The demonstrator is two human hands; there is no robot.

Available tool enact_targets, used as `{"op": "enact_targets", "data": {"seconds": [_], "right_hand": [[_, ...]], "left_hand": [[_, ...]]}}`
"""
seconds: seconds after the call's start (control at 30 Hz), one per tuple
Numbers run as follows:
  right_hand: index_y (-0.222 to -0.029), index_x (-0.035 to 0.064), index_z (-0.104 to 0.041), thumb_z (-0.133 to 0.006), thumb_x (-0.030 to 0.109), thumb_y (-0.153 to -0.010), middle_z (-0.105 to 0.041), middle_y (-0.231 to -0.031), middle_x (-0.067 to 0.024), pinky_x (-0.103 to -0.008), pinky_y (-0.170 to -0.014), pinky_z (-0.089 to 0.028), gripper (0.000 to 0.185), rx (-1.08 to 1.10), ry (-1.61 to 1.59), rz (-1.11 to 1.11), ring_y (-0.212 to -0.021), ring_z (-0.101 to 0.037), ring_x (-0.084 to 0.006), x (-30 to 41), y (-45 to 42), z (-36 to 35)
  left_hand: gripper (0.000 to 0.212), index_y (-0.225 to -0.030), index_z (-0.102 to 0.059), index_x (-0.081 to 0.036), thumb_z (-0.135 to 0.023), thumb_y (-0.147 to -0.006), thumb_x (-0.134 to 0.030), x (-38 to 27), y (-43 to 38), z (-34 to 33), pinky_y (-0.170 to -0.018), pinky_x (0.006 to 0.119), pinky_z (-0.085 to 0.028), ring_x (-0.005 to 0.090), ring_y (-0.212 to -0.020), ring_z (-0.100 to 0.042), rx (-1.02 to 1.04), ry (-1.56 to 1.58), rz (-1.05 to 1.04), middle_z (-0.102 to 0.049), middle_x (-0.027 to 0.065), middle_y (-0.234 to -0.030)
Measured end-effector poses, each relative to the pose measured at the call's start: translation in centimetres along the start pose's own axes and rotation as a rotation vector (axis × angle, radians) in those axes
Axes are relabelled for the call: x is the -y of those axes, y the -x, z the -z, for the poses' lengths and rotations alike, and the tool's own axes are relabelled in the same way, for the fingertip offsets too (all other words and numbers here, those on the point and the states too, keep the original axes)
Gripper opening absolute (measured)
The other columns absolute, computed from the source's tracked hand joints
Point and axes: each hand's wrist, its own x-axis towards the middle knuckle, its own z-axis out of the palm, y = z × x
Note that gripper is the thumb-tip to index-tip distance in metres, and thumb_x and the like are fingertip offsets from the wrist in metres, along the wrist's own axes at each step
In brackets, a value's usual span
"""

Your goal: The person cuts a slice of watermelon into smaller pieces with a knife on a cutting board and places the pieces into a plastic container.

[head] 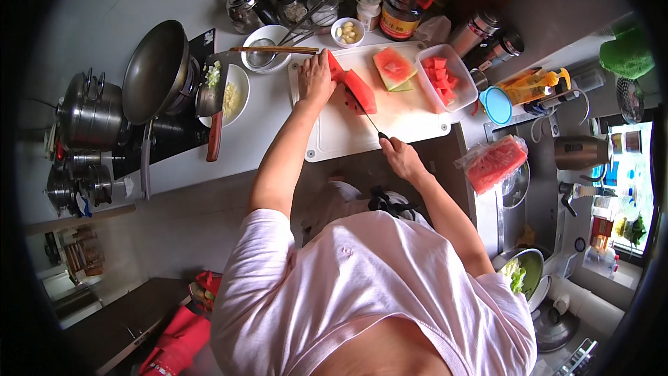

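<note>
My right hand [403,157] grips the black handle of a knife [373,121]. Its slim blade runs up into a red watermelon piece [361,93] on the white cutting board [334,147]. At the board's left, my left hand [315,81] holds the far end of the watermelon, fingers bent over it; the palm side is hidden. Further right on the board lie watermelon rinds [394,69] with some red flesh. A clear plastic container [450,105] at the board's right edge holds several red watermelon cubes [439,77].
Left of the board, a cleaver [213,115] bearing chopped scallion lies across a white bowl [242,96]. Chopsticks [274,49] rest over another bowl [261,65]. Behind stand a garlic bowl [348,32] and a sauce bottle [399,18]. Wrapped watermelon [496,164] sits by the sink [540,167].
</note>
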Motion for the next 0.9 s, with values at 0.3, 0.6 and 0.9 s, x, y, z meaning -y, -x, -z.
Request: {"op": "enact_targets", "data": {"seconds": [0.3,0.6,0.9], "right_hand": [[-0.093,-0.0013,-0.053,-0.042,0.043,-0.092,-0.056,-0.073,-0.0254,-0.0431,-0.071,-0.043,0.045,0.028,-0.113,0.016,-0.076,-0.055,-0.0415,1.5,5.1,4.5],[-0.082,0.0050,-0.047,-0.043,0.035,-0.094,-0.040,-0.057,0.0022,-0.0218,-0.040,-0.031,0.033,-0.055,-0.502,0.000,-0.044,-0.035,-0.0065,0.1,5.4,4.8],[-0.083,0.0023,-0.050,-0.047,0.038,-0.092,-0.043,-0.059,0.0012,-0.0227,-0.044,-0.033,0.037,-0.121,-0.575,-0.014,-0.049,-0.039,-0.0061,-1.5,5.9,4.6]], "left_hand": [[0.075,-0.133,-0.039,-0.014,-0.066,-0.064,0.000,-1.7,2.0,3.3,-0.098,0.038,-0.036,0.0323,-0.117,-0.041,-0.048,0.164,-0.397,-0.045,0.0121,-0.128],[0.037,-0.101,-0.061,-0.011,-0.071,-0.065,-0.013,-3.8,-1.9,5.4,-0.094,0.032,-0.041,0.0195,-0.112,-0.047,0.319,0.010,-0.660,-0.060,0.0018,-0.106],[0.036,-0.098,-0.062,-0.009,-0.071,-0.066,-0.022,-4.1,-3.0,4.3,-0.082,0.038,-0.046,0.0282,-0.093,-0.058,0.354,0.206,-0.588,-0.062,0.0095,-0.099]]}}
